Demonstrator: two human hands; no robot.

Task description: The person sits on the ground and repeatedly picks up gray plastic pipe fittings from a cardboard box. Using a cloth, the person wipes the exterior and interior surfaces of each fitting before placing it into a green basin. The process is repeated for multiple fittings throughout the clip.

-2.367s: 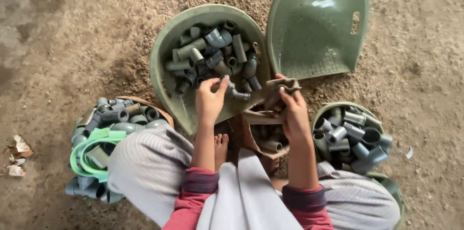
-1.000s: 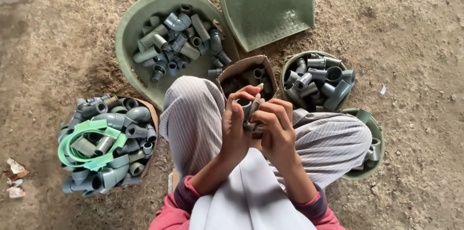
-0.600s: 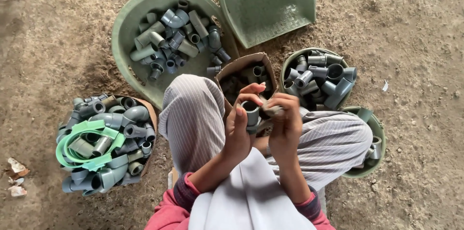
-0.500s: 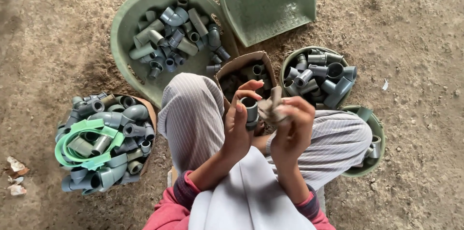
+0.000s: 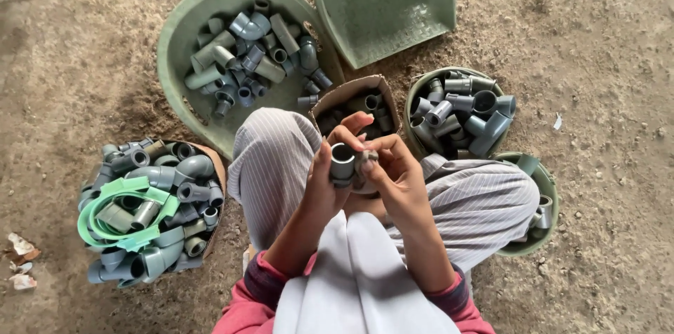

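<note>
Above lap, left hand [image 5: 324, 178] gripped grey pipe fitting [image 5: 342, 163], open end up, between knees. Right hand [image 5: 397, 174] pinched small piece [image 5: 366, 161] touching fitting's side. Cardboard box [image 5: 351, 92] of fittings just beyond hands. Green basin [image 5: 184, 32] ahead-left, small bowl [image 5: 415, 88] ahead-right, both holding fittings.

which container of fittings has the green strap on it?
The basket at far left: a light green strap loops over its grey pipe fittings. The other containers show none.

An open brown cardboard box [image 5: 351, 92] sits between the green bowls.
</note>
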